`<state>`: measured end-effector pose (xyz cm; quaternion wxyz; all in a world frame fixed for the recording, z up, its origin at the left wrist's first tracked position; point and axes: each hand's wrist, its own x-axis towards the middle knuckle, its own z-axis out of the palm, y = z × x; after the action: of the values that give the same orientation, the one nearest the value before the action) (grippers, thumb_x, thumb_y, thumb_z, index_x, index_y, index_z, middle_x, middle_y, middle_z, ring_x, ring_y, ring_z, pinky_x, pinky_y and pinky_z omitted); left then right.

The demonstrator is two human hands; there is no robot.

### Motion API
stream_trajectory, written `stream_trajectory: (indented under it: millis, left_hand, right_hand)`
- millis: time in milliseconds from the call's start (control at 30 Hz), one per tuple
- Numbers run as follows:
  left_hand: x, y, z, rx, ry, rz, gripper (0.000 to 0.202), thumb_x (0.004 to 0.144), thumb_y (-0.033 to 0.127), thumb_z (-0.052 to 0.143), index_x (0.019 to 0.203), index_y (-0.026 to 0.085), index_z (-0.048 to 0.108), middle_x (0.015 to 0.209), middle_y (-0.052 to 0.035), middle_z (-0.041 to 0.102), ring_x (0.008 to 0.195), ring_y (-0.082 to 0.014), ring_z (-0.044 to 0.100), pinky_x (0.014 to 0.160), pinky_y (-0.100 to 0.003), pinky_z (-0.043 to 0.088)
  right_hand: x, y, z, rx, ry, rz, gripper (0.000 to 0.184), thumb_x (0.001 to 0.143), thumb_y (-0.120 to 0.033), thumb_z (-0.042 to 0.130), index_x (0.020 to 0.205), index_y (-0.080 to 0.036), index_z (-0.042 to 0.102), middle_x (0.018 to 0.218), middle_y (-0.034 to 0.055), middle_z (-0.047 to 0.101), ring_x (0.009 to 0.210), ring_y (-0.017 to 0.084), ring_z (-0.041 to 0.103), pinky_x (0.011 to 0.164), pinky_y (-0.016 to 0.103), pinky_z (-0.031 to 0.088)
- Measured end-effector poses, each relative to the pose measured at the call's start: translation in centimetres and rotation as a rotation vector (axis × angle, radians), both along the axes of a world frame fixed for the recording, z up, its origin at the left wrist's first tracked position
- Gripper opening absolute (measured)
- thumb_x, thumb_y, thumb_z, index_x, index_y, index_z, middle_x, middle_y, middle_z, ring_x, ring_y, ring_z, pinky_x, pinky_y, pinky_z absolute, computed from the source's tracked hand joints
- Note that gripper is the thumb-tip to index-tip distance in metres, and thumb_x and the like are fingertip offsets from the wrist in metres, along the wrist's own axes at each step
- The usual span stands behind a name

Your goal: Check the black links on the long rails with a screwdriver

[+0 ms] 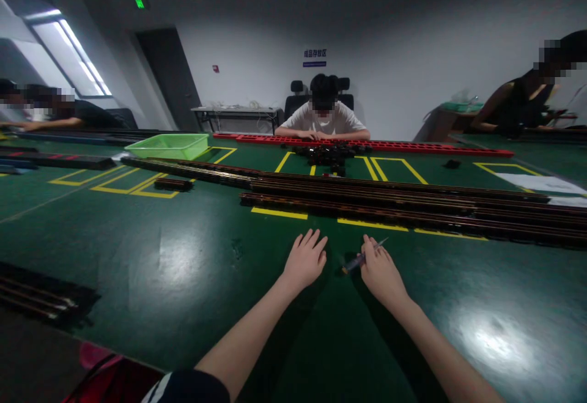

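Observation:
My left hand (306, 258) rests on the green tabletop with its fingers stretched forward and a little apart, holding nothing. Beside it, my right hand (380, 268) is closed around a small screwdriver (353, 264). The tool's dark handle with a yellowish end sticks out toward the left hand, and its thin metal shaft points up and to the right past the knuckles. Just beyond both hands lies a bundle of long dark rails (358, 198) with coppery edges, running across the table. Neither hand touches them.
A green basket (167, 146) stands at the back left near a short dark rail piece (173, 184). Small black parts (323, 155) are heaped before a seated person, by a long red rail (413, 146). More rails (41, 293) lie at the near left edge; papers (541, 183) lie right.

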<state>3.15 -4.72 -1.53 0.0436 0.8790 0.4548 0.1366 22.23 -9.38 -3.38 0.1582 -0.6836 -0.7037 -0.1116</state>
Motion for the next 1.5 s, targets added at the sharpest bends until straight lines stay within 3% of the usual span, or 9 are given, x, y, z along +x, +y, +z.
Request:
stream_trajectory:
  millis: [200,467,633,767,933,1067,1100,1300,1500]
  left_hand:
    - [-0.8,-2.6,0.5,-0.014,0.001,-0.022,0.044,0.094,0.033,0.027,0.133,0.019,0.043,0.144,-0.0069,0.035,0.135,-0.0206,0.028,0.110,-0.044,0.024]
    - [-2.6,-7.9,0.5,-0.020,0.061,-0.140,0.044,0.094,0.034,0.031,0.136,0.022,0.038,0.146,-0.0067,0.030,0.136,-0.0230,0.024,0.108,-0.048,0.027]
    - [-7.9,-7.7,1.0,-0.008,0.054,-0.176,0.041,0.090,0.030,0.041,0.131,0.028,0.043,0.139,-0.0019,0.044,0.130,-0.0182,0.037,0.105,-0.042,0.034]
    - [-17.1,-5.5,2.2,0.185,0.042,0.320,0.032,0.086,0.029,0.042,0.112,0.020,0.059,0.114,-0.0084,0.063,0.110,-0.0244,0.056,0.096,-0.043,0.041]
    - [-28.6,-6.6,2.9,0.450,0.096,0.910,0.035,0.084,0.033,0.037,0.103,0.014,0.059,0.121,-0.0158,0.055,0.117,-0.0355,0.046,0.093,-0.053,0.038]
    - [-33.2,-7.6,1.7,0.387,0.022,1.226,0.036,0.080,0.040,0.036,0.105,0.018,0.051,0.131,-0.0078,0.046,0.123,-0.0410,0.036,0.091,-0.064,0.034]
    - [-33.7,-7.5,1.4,0.375,0.005,1.241,0.035,0.080,0.037,0.035,0.102,0.016,0.051,0.130,-0.0084,0.046,0.123,-0.0386,0.037,0.094,-0.059,0.035]
    - [-32.3,-5.9,1.7,0.312,0.009,1.262,0.019,0.076,0.025,0.040,0.080,0.015,0.056,0.102,-0.0065,0.062,0.104,-0.0227,0.054,0.101,-0.043,0.031]
    - [-22.7,-7.3,1.9,0.320,-0.101,0.918,0.029,0.083,0.035,0.045,0.096,0.017,0.062,0.110,-0.0127,0.061,0.107,-0.0274,0.051,0.098,-0.051,0.027]
  right_hand:
    - [-1.1,-2.3,1.0,-0.031,-0.003,0.067,0.040,0.086,-0.010,0.030,0.122,0.000,0.046,0.122,0.0242,0.055,0.121,0.030,0.048,0.100,0.042,0.039]
    - [-3.1,-4.6,2.4,-0.202,0.055,0.233,0.033,0.087,-0.015,0.038,0.115,-0.007,0.054,0.136,0.0186,0.045,0.132,0.028,0.032,0.109,0.046,0.027]
    - [-4.5,-6.5,3.1,-0.270,0.173,0.455,0.033,0.089,-0.028,0.042,0.115,-0.012,0.055,0.143,0.0155,0.036,0.134,0.026,0.027,0.110,0.049,0.024]
    - [-5.1,-7.0,3.5,-0.332,0.264,0.448,0.027,0.089,-0.027,0.043,0.109,-0.015,0.058,0.144,0.0135,0.035,0.135,0.026,0.025,0.110,0.051,0.023]
    - [-6.5,-6.7,3.8,-0.367,0.292,0.562,0.025,0.088,-0.026,0.044,0.107,-0.016,0.058,0.144,0.0119,0.035,0.135,0.025,0.024,0.110,0.050,0.022]
    - [-8.8,-6.0,4.2,-0.407,0.275,0.682,0.025,0.088,-0.021,0.043,0.107,-0.014,0.058,0.143,0.0147,0.035,0.135,0.026,0.025,0.109,0.050,0.024]
    - [-9.4,-5.7,4.3,-0.406,0.274,0.706,0.025,0.088,-0.020,0.043,0.107,-0.014,0.058,0.143,0.0150,0.035,0.135,0.026,0.025,0.109,0.050,0.024]
    - [-12.2,-4.2,4.6,-0.395,0.274,0.754,0.026,0.087,-0.019,0.042,0.107,-0.013,0.057,0.142,0.0153,0.037,0.134,0.025,0.028,0.109,0.049,0.025]
    - [-12.4,-3.6,4.3,-0.407,0.397,0.686,0.028,0.088,-0.027,0.043,0.110,-0.016,0.055,0.138,0.0128,0.045,0.131,0.026,0.034,0.105,0.051,0.031]
